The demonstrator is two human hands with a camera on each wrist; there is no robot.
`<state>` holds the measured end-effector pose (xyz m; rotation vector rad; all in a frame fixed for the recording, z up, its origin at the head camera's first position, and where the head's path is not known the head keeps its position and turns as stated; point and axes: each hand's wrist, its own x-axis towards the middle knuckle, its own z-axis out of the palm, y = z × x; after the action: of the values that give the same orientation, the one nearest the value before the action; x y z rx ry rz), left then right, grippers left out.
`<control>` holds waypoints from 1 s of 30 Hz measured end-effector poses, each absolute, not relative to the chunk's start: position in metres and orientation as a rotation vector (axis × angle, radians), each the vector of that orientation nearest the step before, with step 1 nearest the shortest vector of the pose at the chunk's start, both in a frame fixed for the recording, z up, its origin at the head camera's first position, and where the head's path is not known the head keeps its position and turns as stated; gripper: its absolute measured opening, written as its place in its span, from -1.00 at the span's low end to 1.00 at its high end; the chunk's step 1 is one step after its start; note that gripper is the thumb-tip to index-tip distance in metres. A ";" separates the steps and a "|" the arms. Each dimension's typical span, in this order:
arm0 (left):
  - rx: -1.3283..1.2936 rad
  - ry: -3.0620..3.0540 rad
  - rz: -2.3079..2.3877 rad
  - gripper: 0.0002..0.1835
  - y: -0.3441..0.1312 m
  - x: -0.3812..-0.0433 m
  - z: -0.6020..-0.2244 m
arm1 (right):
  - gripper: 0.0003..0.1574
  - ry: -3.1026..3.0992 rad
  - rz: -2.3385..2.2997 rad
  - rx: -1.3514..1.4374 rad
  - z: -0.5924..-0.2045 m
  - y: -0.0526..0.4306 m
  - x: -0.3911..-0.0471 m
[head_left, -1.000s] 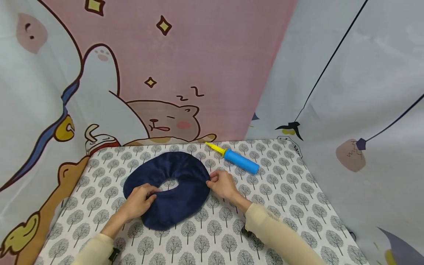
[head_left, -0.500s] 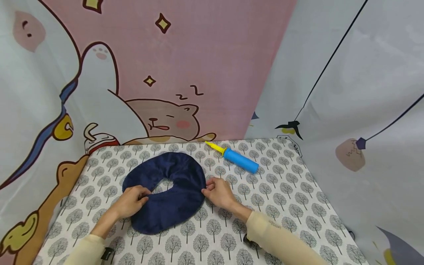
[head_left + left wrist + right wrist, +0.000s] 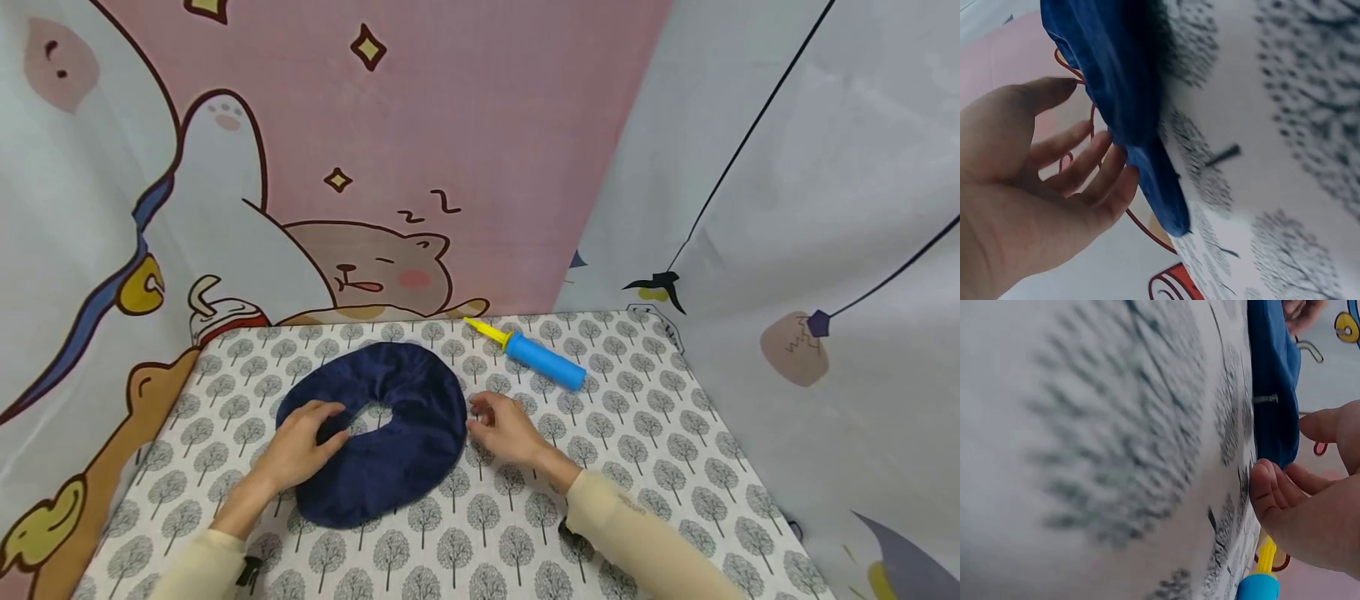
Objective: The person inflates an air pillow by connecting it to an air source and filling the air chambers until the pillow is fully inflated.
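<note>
A navy velvety ring-shaped neck pillow [image 3: 420,400] lies flat on the tree-print cloth, its hole showing the cloth beneath. My left hand [image 3: 302,446] rests over the pillow's left side, thumb and fingers spread apart around the hole's left end. In the left wrist view, the left hand's fingertips [image 3: 1119,153] are right at the pillow's blue side. Beside the pillow's right edge is my right hand [image 3: 510,429], thumb and bent fingers parted with nothing between them. A small pale zipper pull [image 3: 1266,399] shows on the pillow's side in the right wrist view.
Behind the right hand lies a blue hand pump [image 3: 546,362] with a yellow nozzle. Tree-print cloth [image 3: 637,492] covers the table. Cartoon-printed curtains [image 3: 480,167] rise along the back and both sides.
The pillow has shifted slightly left since a second ago. Both hands have loosened their pinch on it; the left fingers have spread and the right hand has drawn off the edge.
</note>
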<state>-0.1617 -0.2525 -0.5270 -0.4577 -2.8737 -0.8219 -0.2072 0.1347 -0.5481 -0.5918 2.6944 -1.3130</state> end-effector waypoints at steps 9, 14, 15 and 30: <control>-0.147 -2.899 -0.798 -0.38 -0.282 -0.156 -0.537 | -0.38 2.726 -1.263 -0.663 -0.543 0.126 -0.249; 0.012 -2.944 -0.810 -0.32 -0.295 -0.154 -0.541 | -0.42 2.739 -1.219 -0.665 -0.547 0.119 -0.266; 0.037 -2.947 -0.813 -0.32 -0.297 -0.154 -0.542 | -0.44 2.761 -1.209 -0.687 -0.556 0.119 -0.273; 0.184 -2.902 -0.867 -0.52 -0.309 -0.176 -0.547 | -0.69 2.823 -1.219 -0.523 -0.560 0.113 -0.272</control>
<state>-0.1756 -0.3092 -0.5471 0.1837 -2.9016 -0.8674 -0.2718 0.1127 -0.5596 -0.5235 2.8231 -1.2185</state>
